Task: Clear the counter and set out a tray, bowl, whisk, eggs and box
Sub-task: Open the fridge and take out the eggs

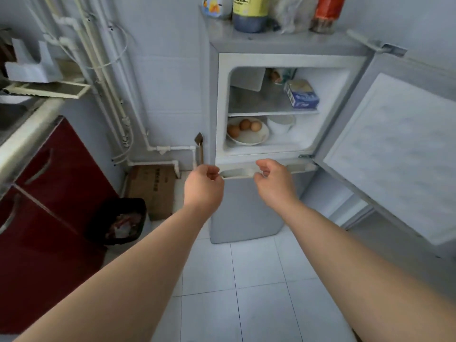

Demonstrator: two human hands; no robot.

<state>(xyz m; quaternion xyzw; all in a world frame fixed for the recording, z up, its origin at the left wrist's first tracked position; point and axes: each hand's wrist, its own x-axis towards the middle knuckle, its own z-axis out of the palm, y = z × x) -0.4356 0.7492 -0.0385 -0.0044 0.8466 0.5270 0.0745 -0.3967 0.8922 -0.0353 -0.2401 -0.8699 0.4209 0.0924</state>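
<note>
Eggs (244,127), three of them, lie in a white bowl (249,142) at the bottom left of the fridge's (246,213) open upper compartment, under a shelf (259,104). A blue and white box (301,93) sits on that shelf toward the right, and a white container (280,125) stands just beside the bowl, below the box. The compartment door (394,154) is swung wide to the right.

Both arms reach forward. The left hand (203,183) and right hand (274,182) hang near each other in front of the lower door's top edge, just below the compartment opening. Each hand's fingers (213,172) are loosely curled and hold nothing. The eggs lie above and beyond the fingertips, roughly between the two hands, apart from both. The box is higher still, up and to the right of the right hand.

Bottles (250,13) stand on top of the fridge. A red cabinet (61,181), a black bin (118,220) and a cardboard carton (153,188) are on the left.
</note>
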